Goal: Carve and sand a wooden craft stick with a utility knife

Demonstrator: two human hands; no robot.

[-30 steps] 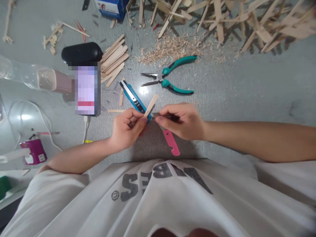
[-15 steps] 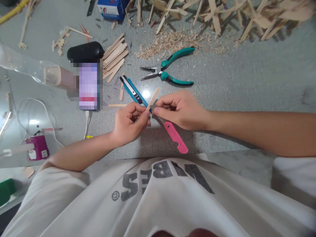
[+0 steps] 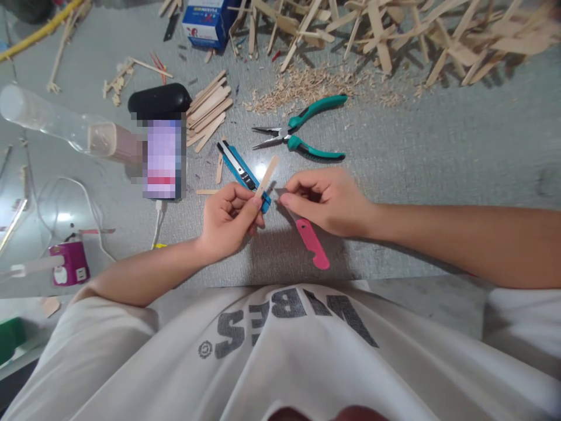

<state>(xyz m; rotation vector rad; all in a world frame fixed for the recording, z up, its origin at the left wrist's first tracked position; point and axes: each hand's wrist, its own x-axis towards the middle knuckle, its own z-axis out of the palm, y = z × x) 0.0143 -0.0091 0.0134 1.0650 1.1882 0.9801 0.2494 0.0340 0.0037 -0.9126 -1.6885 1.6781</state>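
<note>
Between the thumb and fingers of my left hand [image 3: 230,219] a flat wooden craft stick [image 3: 267,176] is pinched, tilted up to the right. My right hand [image 3: 326,199] is closed on the blade of a pink-handled folding knife [image 3: 312,244], whose handle hangs below the fingers. A small gap separates the blade tip from the stick. Beneath and beyond my left hand lies a blue utility knife [image 3: 240,169], partly covered by the fingers and stick. Farther off, long-nose pliers [image 3: 291,131] with green handles lie with their jaws apart.
Loose craft sticks [image 3: 210,108] lie beside a phone [image 3: 162,158] and a black case [image 3: 158,100]. A plastic bottle [image 3: 65,126] lies at left. Wood shavings [image 3: 307,88], a blue box [image 3: 205,24] and a heap of joined sticks [image 3: 381,35] are at the back.
My right hand and the pink knife have drawn slightly away from the stick, so a gap now shows between blade and stick. The view has shifted a little.
</note>
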